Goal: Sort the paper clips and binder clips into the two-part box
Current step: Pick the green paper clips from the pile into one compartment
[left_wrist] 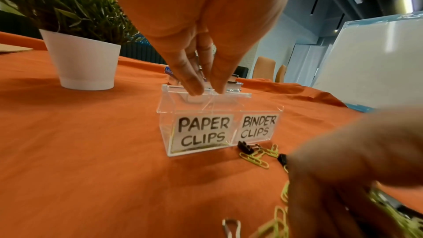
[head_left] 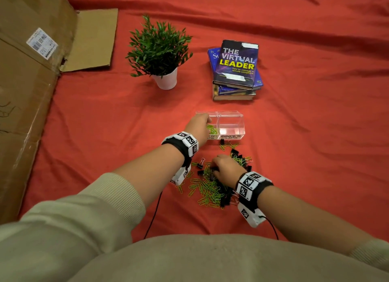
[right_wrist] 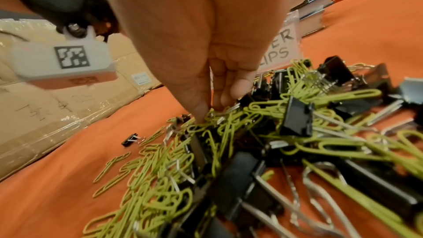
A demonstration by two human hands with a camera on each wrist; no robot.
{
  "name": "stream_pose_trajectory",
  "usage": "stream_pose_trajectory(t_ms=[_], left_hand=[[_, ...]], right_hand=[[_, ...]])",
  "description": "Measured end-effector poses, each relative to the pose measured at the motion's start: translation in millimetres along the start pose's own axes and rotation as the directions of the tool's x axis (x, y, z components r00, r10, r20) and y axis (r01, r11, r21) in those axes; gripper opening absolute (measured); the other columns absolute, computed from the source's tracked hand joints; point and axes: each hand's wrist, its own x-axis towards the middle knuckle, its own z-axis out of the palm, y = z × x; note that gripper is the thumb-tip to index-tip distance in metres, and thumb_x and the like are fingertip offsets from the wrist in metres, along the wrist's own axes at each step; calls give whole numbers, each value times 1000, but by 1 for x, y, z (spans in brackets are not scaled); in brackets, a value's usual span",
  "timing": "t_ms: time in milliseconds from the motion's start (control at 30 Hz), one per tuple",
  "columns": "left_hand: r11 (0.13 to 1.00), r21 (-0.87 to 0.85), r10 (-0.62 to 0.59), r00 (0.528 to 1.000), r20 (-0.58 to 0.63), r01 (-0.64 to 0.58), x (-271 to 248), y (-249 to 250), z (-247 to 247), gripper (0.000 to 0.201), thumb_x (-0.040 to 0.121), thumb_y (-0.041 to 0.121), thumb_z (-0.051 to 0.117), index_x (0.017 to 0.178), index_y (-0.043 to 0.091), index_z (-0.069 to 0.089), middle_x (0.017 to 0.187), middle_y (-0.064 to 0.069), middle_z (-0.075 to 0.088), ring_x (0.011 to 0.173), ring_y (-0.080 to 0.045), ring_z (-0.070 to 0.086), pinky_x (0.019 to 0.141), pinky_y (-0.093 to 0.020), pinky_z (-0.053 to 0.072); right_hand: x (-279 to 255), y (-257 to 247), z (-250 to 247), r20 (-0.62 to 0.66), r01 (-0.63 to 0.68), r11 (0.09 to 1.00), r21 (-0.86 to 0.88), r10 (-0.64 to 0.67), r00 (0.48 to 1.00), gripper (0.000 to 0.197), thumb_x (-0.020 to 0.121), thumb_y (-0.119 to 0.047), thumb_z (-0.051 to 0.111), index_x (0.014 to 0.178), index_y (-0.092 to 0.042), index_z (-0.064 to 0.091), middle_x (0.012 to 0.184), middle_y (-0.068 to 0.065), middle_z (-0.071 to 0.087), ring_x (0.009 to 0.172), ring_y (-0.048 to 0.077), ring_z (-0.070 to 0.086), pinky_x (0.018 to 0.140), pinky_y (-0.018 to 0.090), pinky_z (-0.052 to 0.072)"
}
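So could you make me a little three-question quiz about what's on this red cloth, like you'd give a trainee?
1. True or false: the compartment labelled BINDER CLIPS of the clear box already holds black clips.
2. Which hand hovers over the PAPER CLIPS compartment? A) left hand B) right hand
3. Fill in: the paper clips in the mixed pile are ____ in colour.

Key: 1 false, it looks empty; 2 A, while the right hand digs into the pile; 3 green.

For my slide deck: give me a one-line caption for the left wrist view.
Left hand poised with fingertips over the PAPER CLIPS side of the clear two-part box, loose clips in front on the orange cloth.
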Motion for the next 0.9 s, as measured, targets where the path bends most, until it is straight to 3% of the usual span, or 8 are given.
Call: stream_pose_trajectory(t_ms=[100, 200, 300, 400, 633, 767, 900], left_hand=[[998, -5, 61, 997, -51, -61, -19, -11, 1, 20, 83, 3, 63, 99, 14, 61, 108, -4, 60, 105, -21, 55, 95, -35, 47], [998, 58, 4, 1000, 11, -4, -48, -33, 10, 16, 84, 6, 60, 96, 16, 63, 103, -1, 57, 99, -18, 54, 94, -34, 47], [989, 142, -54, 994, 97, 40, -74, -60, 25, 23, 83, 7, 59, 105, 13, 64, 109, -6, 57, 105, -25, 56, 96, -36, 46], [979, 201, -66, 986, 155, 34, -89, -73, 33, 37, 83, 18, 63, 118, 10, 57, 116, -10, 53, 113, -29, 52, 100, -37, 42], [966, 260, -49, 973, 224, -12, -105, -74, 42, 79, 75, 46, 74, 139, 15, 40, 121, -7, 43, 119, -24, 44, 104, -36, 40], [963, 265, -25, 971, 239, -40, -108, -73, 47, 72, 74, 44, 74, 133, 14, 45, 118, -6, 43, 119, -24, 44, 101, -41, 43], [954, 290, 7, 970, 244, -80, -112, -69, 50, 49, 79, 35, 71, 117, 10, 52, 116, -8, 46, 118, -27, 47, 97, -41, 44]], right_hand=[[2, 4, -5, -108, -46, 998, 37, 50, 993, 24, 85, -8, 54, 109, -6, 59, 112, 10, 53, 108, 26, 52, 90, 36, 48], [7, -6, -8, -184, 7, 999, 39, 0, 983, 27, 87, -8, 54, 113, -7, 59, 112, 10, 51, 112, 25, 46, 93, 34, 45], [15, -24, -2, -127, 100, 995, -6, -100, 987, 28, 87, -15, 57, 114, -12, 61, 109, 10, 53, 113, 26, 45, 97, 37, 41], [19, -31, 4, -37, 98, 994, -48, -100, 994, 28, 87, -20, 58, 114, -14, 62, 109, 10, 52, 113, 27, 44, 95, 40, 41], [15, 0, -10, -209, -67, 998, -19, 62, 976, 20, 89, -11, 51, 104, -8, 64, 107, 10, 53, 108, 27, 47, 92, 38, 44], [1, -5, -7, -174, 74, 997, -36, -80, 982, 20, 86, -20, 58, 103, -9, 63, 103, 7, 56, 107, 24, 49, 95, 36, 44], [-17, -20, 13, -15, 222, 951, -217, -231, 973, 47, 79, -39, 63, 115, -10, 57, 110, 7, 52, 106, 25, 46, 97, 39, 40]])
